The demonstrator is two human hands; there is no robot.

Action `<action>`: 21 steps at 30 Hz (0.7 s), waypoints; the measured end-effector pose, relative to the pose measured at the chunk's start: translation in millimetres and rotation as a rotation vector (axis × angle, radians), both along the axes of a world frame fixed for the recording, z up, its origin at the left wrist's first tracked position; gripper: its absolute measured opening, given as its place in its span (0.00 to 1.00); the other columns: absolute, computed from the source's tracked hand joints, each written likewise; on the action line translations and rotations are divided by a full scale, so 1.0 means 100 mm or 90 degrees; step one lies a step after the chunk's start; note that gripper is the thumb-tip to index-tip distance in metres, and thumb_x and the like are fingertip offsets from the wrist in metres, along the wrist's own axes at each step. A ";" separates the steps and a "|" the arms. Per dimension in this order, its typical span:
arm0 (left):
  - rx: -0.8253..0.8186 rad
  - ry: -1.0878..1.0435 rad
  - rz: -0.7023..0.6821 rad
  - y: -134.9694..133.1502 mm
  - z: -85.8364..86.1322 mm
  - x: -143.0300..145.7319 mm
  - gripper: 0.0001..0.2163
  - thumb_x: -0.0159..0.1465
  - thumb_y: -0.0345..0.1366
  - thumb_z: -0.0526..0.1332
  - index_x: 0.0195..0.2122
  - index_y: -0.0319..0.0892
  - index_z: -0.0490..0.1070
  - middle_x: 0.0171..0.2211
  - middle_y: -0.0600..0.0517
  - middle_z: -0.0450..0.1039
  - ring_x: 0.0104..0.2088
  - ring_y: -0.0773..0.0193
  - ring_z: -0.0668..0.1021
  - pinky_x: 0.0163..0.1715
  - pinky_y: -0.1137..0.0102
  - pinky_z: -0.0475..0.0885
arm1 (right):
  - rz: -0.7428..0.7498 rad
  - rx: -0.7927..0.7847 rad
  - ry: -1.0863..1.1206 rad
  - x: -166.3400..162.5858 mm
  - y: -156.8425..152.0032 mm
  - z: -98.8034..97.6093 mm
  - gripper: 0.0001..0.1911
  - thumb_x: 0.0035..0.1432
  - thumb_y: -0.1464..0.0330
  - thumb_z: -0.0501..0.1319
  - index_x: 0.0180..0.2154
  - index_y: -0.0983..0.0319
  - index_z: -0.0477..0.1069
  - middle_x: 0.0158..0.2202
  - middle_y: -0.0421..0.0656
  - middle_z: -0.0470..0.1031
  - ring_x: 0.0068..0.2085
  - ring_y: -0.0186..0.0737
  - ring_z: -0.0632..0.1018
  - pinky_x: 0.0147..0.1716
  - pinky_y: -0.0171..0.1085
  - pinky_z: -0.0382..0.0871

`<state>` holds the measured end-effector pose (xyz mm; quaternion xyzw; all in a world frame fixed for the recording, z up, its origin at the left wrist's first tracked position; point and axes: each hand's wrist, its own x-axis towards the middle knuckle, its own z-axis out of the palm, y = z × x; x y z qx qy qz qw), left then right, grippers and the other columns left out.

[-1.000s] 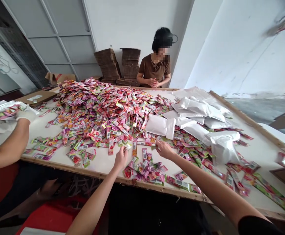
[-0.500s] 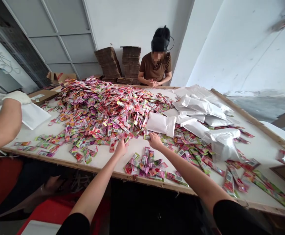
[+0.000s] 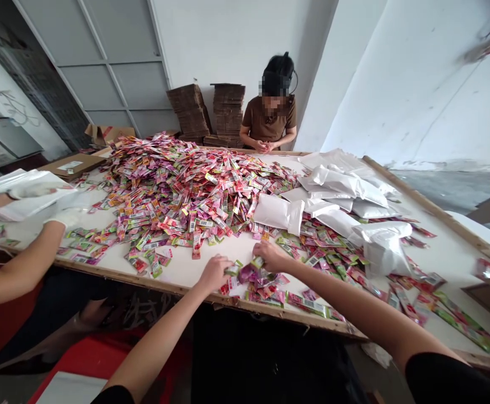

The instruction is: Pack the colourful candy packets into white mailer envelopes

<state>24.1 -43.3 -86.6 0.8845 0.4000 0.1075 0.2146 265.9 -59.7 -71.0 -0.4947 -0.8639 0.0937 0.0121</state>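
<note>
Left grip (image 3: 214, 275) and right grip (image 3: 271, 257) clamp foil sachets (image 3: 245, 274); hurried gathering could push strays off the edge of the surface (image 3: 177, 266).

there are two bare hands (image 3: 214, 275), two gloved hands (image 3: 65, 217), two cardboard stacks (image 3: 228, 109).

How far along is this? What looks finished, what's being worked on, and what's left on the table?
Finished-looking: puffy white mailer bags lie piled on the right of the table. In hand: the left hand and right hand are at a small cluster of sachets by the near edge. Left: a large heap of pink and orange sachets fills the table's middle, with more scattered to the right.
</note>
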 end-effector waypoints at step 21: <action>-0.089 -0.056 0.310 0.36 -0.09 -0.20 0.15 0.61 0.42 0.51 0.44 0.37 0.65 0.36 0.44 0.73 0.37 0.59 0.76 0.37 0.70 0.68 | -0.203 0.082 0.015 0.29 0.11 0.20 0.21 0.51 0.71 0.54 0.49 0.65 0.61 0.42 0.49 0.71 0.42 0.43 0.71 0.37 0.35 0.61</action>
